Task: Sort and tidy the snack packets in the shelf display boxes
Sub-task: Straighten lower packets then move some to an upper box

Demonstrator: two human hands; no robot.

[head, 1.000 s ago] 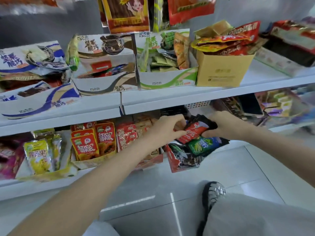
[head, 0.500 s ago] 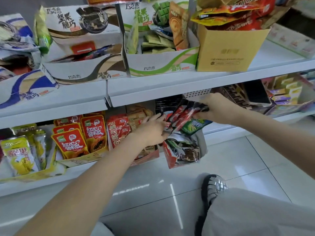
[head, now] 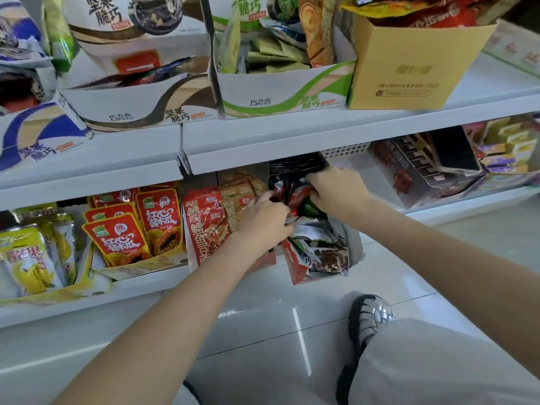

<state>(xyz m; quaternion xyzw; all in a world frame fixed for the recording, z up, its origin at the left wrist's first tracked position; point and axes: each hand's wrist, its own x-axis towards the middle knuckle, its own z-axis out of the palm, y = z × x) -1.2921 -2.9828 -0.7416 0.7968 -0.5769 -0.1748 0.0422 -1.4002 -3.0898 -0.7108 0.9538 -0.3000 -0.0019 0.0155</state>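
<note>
On the lower shelf stands a torn red display box (head: 295,266) holding dark and green snack packets (head: 317,242). Above it, my right hand (head: 336,191) grips a bunch of black, red and green packets (head: 295,197) and holds them down into the back of that box. My left hand (head: 264,220) is curled against the left side of the same bunch, its fingertips hidden among the packets. To the left of my left hand is a red box of red and tan packets (head: 209,222).
Further left sit a box of red papaya packets (head: 140,226) and yellow packets (head: 27,258). The upper shelf (head: 292,138) carries white display boxes and a tan carton (head: 409,74). A white basket (head: 344,150) and dark boxes stand to the right. My shoe (head: 371,317) is on the tiled floor.
Both hands have pushed the bunch of packets back and down into the red box under the upper shelf. The camera has come closer to the shelves.
</note>
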